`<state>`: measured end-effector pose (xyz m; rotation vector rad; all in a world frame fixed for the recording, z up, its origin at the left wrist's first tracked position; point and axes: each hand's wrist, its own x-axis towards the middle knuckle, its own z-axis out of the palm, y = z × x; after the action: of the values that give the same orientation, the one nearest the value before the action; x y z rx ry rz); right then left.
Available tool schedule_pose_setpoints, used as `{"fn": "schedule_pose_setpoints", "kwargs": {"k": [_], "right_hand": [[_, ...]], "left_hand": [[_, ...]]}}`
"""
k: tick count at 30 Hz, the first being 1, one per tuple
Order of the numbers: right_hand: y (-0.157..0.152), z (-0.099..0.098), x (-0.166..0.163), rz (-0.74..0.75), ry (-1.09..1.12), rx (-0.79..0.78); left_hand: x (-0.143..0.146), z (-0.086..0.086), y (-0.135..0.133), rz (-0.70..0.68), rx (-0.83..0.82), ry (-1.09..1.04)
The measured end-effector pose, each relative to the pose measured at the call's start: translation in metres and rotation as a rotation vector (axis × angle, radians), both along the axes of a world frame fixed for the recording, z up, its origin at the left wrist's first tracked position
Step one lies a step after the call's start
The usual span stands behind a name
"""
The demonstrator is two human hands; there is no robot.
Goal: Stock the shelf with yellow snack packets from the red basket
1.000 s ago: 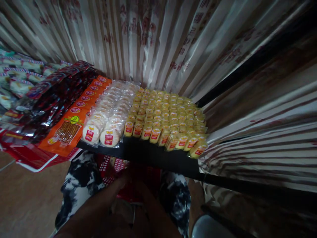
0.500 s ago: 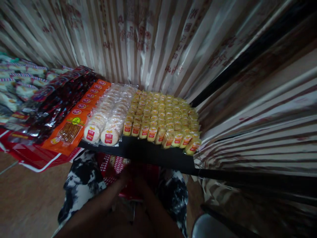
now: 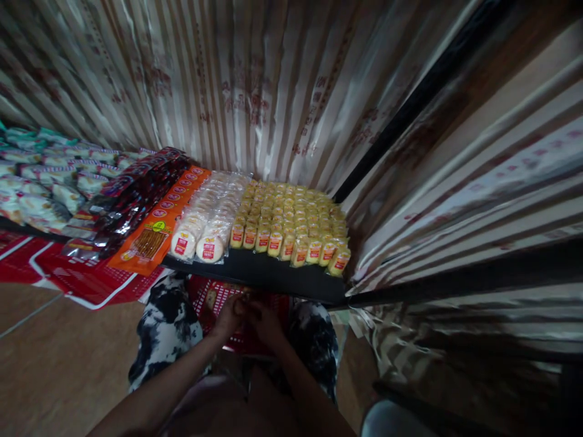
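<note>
Over a red plastic basket (image 3: 214, 292) between my knees, my left hand (image 3: 230, 314) and my right hand (image 3: 263, 318) meet with curled fingers. The fingertips come together in the shade below the shelf edge, and what they hold, if anything, is too dark to make out. A small pale packet (image 3: 211, 297) lies in the basket left of my left hand. Just beyond both hands is the black shelf (image 3: 273, 273). On it stand rows of yellow wrapped cakes (image 3: 286, 224) and two rows of round white crackers (image 3: 210, 247) in clear wrappers.
Left along the shelf lie an orange snack packet (image 3: 152, 240), dark red shiny packets (image 3: 136, 200) and many white packets (image 3: 54, 182). More red baskets (image 3: 86, 273) with white handles sit below. A pleated curtain (image 3: 255, 91) hangs behind, and a black bar (image 3: 410, 115) slants at the right.
The view has shifted, so the goods at the left sit lower and farther right. My hands show more clearly now, with their fingers closer together over the basket.
</note>
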<state>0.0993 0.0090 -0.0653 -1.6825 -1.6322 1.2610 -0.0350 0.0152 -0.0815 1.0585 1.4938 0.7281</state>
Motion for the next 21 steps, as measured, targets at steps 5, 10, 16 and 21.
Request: {"fn": "schedule_pose_setpoints", "kwargs": {"k": [5, 10, 16, 21], "right_hand": [[0.003, 0.035, 0.008, 0.076, -0.170, 0.165], [0.002, 0.055, 0.016, 0.144, -0.146, 0.228], [-0.007, 0.067, 0.029, 0.130, -0.055, 0.189], [-0.015, 0.086, 0.037, -0.040, -0.015, 0.229]], "left_hand": [[-0.008, 0.040, -0.007, -0.029, -0.028, -0.095], [-0.011, 0.074, -0.005, -0.117, -0.018, -0.136], [-0.001, 0.084, 0.002, -0.149, 0.194, -0.050], [0.017, 0.092, 0.007, -0.158, 0.279, -0.028]]}}
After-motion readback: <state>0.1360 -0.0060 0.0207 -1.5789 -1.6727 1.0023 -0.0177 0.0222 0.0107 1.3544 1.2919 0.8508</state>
